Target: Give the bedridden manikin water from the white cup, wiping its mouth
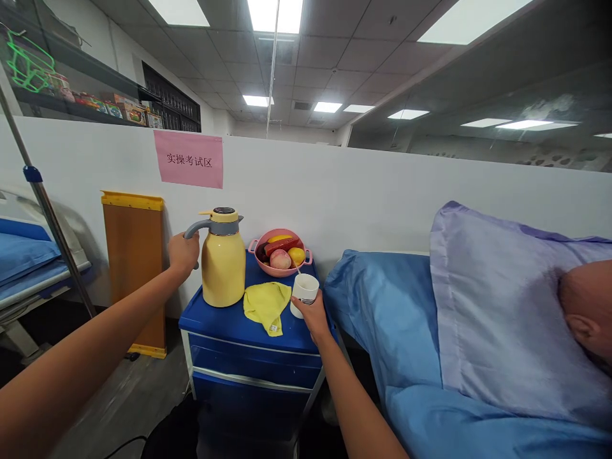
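Blue cabinet [215, 325]: yellow jug [223, 271], pink fruit bowl [273, 272], yellow cloth [265, 305]; paper cup [303, 282] maybe, can't tell from here
Blue bed [385, 306] beside it: big lilac pillow [497, 312]

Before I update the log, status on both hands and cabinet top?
Left hand gripping handle of yellow jug. Right hand around white cup. Yellow cloth between jug and cup, fruit basket behind.

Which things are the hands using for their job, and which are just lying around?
Part of the job:
- yellow jug, in the left hand
- white cup, in the right hand

Just lying around, it seems:
- yellow cloth
- pink fruit bowl
- brown board
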Action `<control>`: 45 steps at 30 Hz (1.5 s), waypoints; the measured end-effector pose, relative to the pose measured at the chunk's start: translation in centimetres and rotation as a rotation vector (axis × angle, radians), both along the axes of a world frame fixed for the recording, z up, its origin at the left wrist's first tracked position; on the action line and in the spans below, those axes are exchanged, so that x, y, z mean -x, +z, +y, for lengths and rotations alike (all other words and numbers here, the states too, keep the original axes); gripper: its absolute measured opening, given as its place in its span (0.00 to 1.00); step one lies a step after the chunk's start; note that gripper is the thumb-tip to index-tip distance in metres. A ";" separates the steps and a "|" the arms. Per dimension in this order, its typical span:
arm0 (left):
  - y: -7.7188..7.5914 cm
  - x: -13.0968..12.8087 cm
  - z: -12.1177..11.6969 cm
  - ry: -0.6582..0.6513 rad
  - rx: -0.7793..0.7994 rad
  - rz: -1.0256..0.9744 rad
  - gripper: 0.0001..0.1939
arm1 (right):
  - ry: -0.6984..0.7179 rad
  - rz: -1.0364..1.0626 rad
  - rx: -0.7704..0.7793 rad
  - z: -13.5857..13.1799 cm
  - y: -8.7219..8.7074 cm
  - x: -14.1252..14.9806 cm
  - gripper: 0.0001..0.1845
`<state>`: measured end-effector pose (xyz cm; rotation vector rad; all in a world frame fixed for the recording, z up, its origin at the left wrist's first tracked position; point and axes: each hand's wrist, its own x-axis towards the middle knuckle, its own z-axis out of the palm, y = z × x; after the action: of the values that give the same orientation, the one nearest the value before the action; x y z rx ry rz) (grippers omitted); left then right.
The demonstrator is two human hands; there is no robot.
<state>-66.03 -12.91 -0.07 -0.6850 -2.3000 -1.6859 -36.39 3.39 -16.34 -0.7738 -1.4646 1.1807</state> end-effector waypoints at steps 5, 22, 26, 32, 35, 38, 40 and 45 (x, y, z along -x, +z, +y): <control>-0.2 0.2 -0.1 0.016 -0.006 -0.005 0.16 | -0.001 0.000 0.006 0.0 0.0 0.0 0.40; 0.1 -0.2 -0.2 -0.026 -0.032 -0.034 0.15 | 0.002 -0.013 -0.005 0.1 -0.2 0.1 0.39; -0.4 0.3 -0.9 -0.129 -0.038 -0.070 0.14 | 0.003 -0.005 -0.010 0.3 -0.4 0.2 0.39; -6.8 -2.0 -3.5 -0.135 -0.118 -0.108 0.22 | 0.005 0.005 -0.004 0.1 -0.3 0.1 0.40; -11.8 -5.7 -4.0 -0.211 -0.069 -0.130 0.22 | 0.016 0.012 -0.005 -0.1 -0.1 0.1 0.40; -15.1 -9.6 -2.7 -0.512 0.046 -0.044 0.15 | 0.018 0.005 -0.001 -0.2 0.0 0.1 0.40; -15.8 -11.3 -1.0 -0.749 0.192 0.144 0.14 | 0.011 -0.001 0.001 -0.2 0.0 0.1 0.40; -14.2 -11.4 4.4 -0.965 0.673 0.445 0.44 | -0.001 0.001 -0.008 -0.1 0.0 0.2 0.39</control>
<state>-54.67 -8.55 -14.26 -2.2988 -2.2729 -0.7153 -36.58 3.27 -16.36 -0.7681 -1.4672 1.1737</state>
